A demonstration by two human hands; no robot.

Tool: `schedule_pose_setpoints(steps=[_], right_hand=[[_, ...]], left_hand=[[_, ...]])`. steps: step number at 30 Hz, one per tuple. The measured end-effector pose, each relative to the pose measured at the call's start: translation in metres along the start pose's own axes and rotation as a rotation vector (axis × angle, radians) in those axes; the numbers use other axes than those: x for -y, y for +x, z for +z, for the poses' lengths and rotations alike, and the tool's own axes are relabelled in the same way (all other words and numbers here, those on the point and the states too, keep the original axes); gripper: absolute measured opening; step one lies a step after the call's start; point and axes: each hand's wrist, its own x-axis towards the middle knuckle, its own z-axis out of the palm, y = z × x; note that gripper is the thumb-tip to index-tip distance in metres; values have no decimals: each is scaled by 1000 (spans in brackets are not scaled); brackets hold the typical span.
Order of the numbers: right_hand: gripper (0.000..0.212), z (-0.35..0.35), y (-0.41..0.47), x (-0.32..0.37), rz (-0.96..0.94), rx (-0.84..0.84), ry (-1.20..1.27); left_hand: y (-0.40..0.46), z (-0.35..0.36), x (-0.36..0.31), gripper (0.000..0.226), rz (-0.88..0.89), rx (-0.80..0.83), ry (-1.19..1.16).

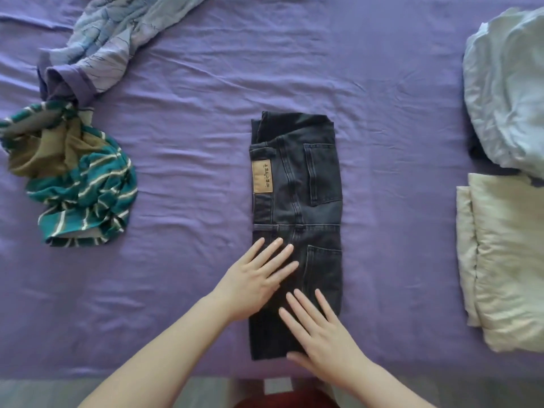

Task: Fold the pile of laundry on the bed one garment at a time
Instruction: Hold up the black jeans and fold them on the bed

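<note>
Head view: black jeans (297, 207) folded flat, tan patch showing, both hands pressing.

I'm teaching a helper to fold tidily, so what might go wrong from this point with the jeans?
1. Both hands, left hand and right hand, lie flat on the near end of the black jeans; the unheld far end may spring open.
2. The jeans' near edge lies close to the bed sheet edge, so a pull toward the person may slide them off.

One camera sits on the person's head, looking almost straight down, close above the purple bed (188, 92).
</note>
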Motion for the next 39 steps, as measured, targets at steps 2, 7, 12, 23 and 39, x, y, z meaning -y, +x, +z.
schedule_pose_setpoints(steps=[2,7,12,23,39], right_hand=[[90,10,-11,7,10,92,-8],[90,11,-5,6,52,138,2],[35,6,-2,2,-16,-121,-64],[19,-169,49,-62,206,330,609],[29,-242,231,-207,431,-54,49]], left_hand=[[2,-1,0,61,-9,76,15],[5,4,-2,69,-18,236,33],[6,-5,-4,68,-25,288,-28],[3,-116,26,62,-268,409,-1249],[117,-142,66,32,-519,-797,-325]])
